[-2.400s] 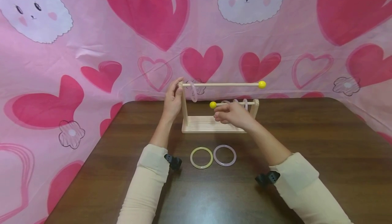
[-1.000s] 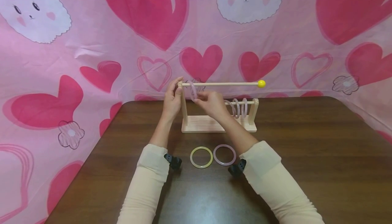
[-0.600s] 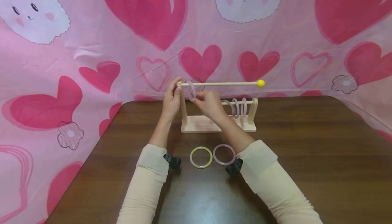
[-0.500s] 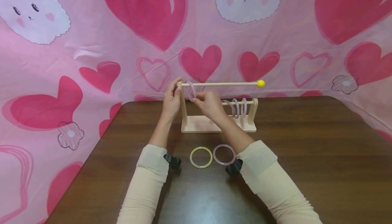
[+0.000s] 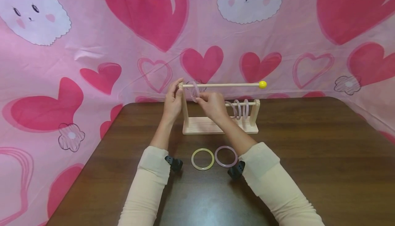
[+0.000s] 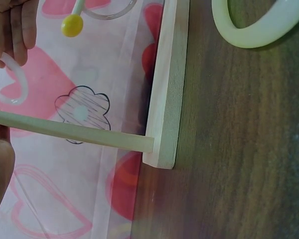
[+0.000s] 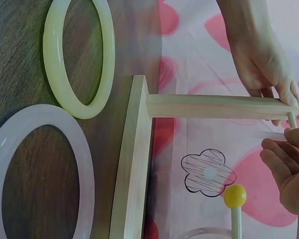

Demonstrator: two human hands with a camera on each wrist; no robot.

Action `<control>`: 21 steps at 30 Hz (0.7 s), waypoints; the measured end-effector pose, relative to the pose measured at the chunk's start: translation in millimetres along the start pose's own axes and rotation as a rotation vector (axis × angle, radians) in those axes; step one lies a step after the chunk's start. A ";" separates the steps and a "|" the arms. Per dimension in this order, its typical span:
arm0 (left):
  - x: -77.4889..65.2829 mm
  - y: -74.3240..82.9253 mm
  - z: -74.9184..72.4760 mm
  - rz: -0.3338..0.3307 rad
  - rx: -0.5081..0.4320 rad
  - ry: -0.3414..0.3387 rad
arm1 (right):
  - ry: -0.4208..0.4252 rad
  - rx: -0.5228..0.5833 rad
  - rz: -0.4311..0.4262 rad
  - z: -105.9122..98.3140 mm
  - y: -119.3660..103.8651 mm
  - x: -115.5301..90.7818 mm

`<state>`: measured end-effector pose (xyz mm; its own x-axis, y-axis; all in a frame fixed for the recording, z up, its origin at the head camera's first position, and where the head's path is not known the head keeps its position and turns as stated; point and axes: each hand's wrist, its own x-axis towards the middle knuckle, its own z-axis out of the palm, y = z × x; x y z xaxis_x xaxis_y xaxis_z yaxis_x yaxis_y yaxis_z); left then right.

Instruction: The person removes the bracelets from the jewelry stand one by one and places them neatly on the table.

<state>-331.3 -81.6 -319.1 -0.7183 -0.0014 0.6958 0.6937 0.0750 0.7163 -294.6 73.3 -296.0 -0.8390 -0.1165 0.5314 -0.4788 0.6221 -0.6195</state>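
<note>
A pale wooden rack (image 5: 200,126) stands on the table with two rods. My left hand (image 5: 173,104) grips the top of its left post. On the upper rod (image 5: 228,85), near that post, hangs a translucent lilac ring (image 6: 23,84); my right hand (image 5: 214,106) pinches its lower right side between thumb and fingers. Several lilac rings (image 5: 246,109) hang on the lower rod at the right post. The lower rod's yellow ball (image 6: 72,25) is behind my right hand in the head view but shows in the left wrist view.
On the brown table (image 5: 123,185), in front of the rack, lie a yellow ring (image 5: 202,168) and another lilac ring (image 5: 226,166), side by side. A yellow ball (image 5: 262,84) caps the upper rod's right end. Behind hangs a pink heart-patterned cloth (image 5: 132,30).
My right hand has moved left from the lower rod to the ring on the upper rod and taken hold of it. Lately that ring has shifted slightly right. My left hand stays on the post.
</note>
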 end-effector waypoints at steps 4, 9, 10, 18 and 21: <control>0.1 -0.4 0.0 0.006 -0.012 -0.005 | 0.026 0.011 0.014 -1.0 0.3 -0.8; 0.3 0.1 0.0 0.009 -0.011 -0.002 | 0.058 0.010 -0.010 -2.1 2.3 -2.2; 0.3 0.3 0.1 0.002 -0.010 -0.001 | 0.064 0.011 -0.013 -2.4 2.7 -2.7; 0.6 0.4 0.7 -0.039 -0.015 0.007 | 0.110 0.016 -0.013 -6.6 5.2 -6.8; 0.6 -0.3 0.9 -0.027 -0.023 0.007 | 0.141 0.003 -0.029 -7.8 7.3 -7.8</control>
<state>-332.0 -80.7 -319.0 -0.7364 -0.0106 0.6765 0.6752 0.0522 0.7358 -289.5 84.7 -300.2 -0.7803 -0.0246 0.6249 -0.5034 0.6176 -0.6042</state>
